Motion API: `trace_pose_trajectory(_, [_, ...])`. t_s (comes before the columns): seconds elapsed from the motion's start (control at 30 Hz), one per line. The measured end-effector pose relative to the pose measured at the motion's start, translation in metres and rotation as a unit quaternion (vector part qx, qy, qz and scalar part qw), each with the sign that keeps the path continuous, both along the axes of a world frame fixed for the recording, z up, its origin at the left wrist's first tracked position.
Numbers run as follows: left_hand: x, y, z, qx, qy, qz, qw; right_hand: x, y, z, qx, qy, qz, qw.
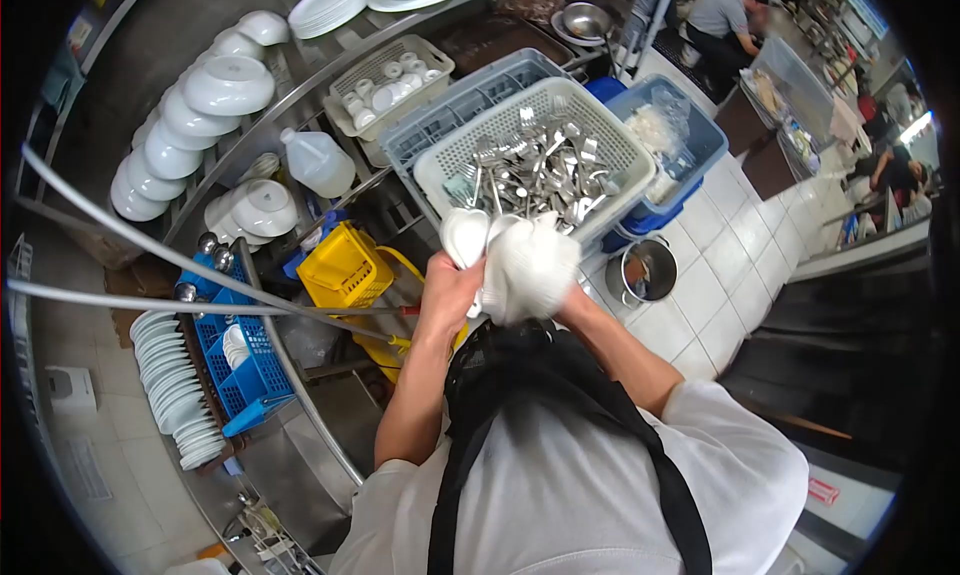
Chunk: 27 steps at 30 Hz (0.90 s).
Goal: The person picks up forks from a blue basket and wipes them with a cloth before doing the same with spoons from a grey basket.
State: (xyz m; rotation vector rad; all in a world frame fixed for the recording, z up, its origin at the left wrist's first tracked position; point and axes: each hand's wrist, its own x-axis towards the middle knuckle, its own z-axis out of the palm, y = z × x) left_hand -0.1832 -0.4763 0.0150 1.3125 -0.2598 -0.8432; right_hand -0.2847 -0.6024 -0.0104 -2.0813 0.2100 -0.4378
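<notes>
My left hand (pixel 449 287) is closed around a bunch of white spoons (pixel 465 237), their rounded bowls pointing away from me. Against them, a bunched white cloth (pixel 535 265) covers most of my right hand (pixel 572 307); only part of that hand and its wrist show, and the cloth is somewhat blurred. Just beyond both hands stands a pale perforated basket (pixel 437 171) holding a heap of metal forks and spoons (pixel 545 165). It rests on a grey plastic crate (pixel 400 140).
White bowls (pixel 185 115) and plates (pixel 330 5) fill the left racks. A plastic jug (pixel 318 163), yellow bucket (pixel 345 265) and blue basket (pixel 240 350) stand left. At right are a blue tub (pixel 705 135) and metal pot (pixel 642 270). A person (pixel 718 30) crouches farther off.
</notes>
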Motion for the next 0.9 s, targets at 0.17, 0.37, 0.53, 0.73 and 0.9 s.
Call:
trace_pose_trajectory(0.17, [-0.013,0.015,0.009,-0.001,0.022,-0.031,0.999,0.017,0.000,-0.006,0.265,-0.167,-0.198,0.929])
trace_pose_trajectory(0.37, [-0.019,0.006,-0.008,0.029,-0.055,0.076,0.995,0.022,0.020,-0.012,0.720,0.019,-0.039,0.692])
trace_pose_trajectory(0.53, [0.006,0.025,-0.045,-0.031,0.136,0.092,0.986,0.049,-0.027,-0.037,0.755,0.045,0.016,0.654])
trace_pose_trajectory(0.73, [0.000,0.028,-0.019,-0.003,0.102,0.067,0.992,0.031,0.001,-0.041,0.493,0.024,0.101,0.864])
trace_pose_trajectory(0.9, [-0.001,0.025,-0.018,0.052,-0.004,0.002,0.999,0.044,0.000,-0.039,0.368,0.003,-0.033,0.929])
